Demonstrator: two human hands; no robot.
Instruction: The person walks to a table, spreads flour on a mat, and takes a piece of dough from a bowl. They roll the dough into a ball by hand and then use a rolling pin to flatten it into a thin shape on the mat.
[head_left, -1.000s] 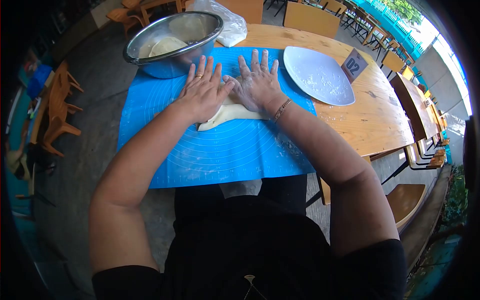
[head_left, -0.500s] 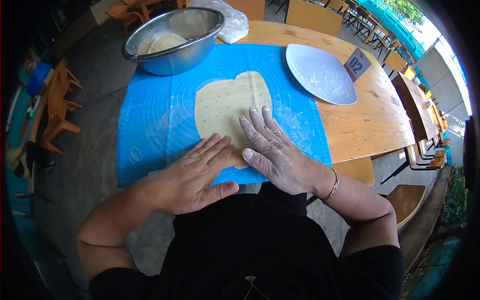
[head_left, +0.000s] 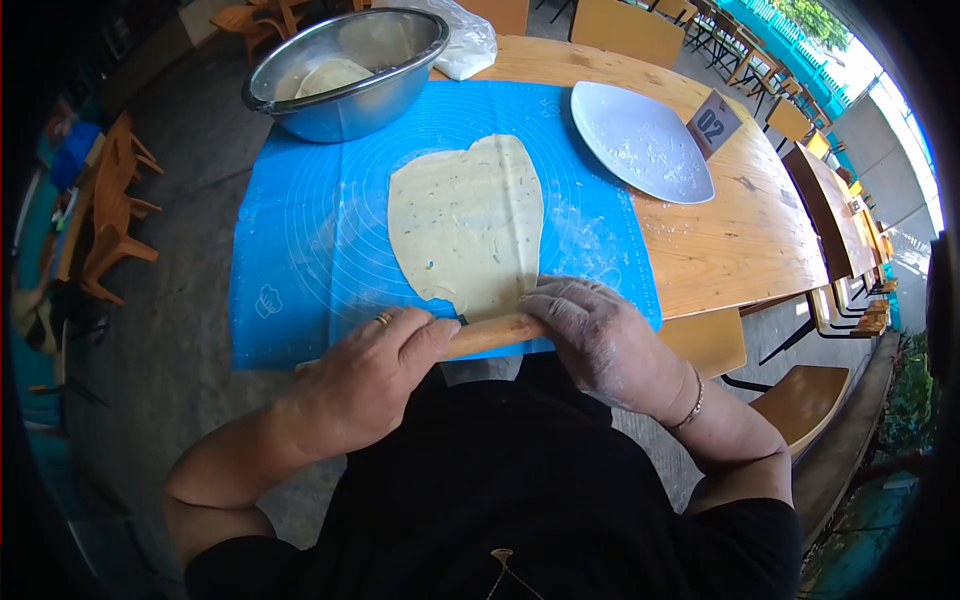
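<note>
A wooden rolling pin lies across the near edge of the blue mat, at the bottom of a flat sheet of speckled dough. My left hand, with a ring on one finger, is closed around the pin's left part. My right hand, dusted with flour and with a bracelet at the wrist, grips its right part beside the dough's lower right corner. The dough's lower left edge is uneven, with a small hole near it.
A steel bowl with dough in it stands at the back left, beside a plastic bag. A floured white plate and a card marked 02 are at the right of the wooden table. Chairs stand around.
Both hands have gone from lying flat with spread fingers to gripping the pin. My right hand has moved down and right off the dough. The pin and the dough's lower edge show more.
</note>
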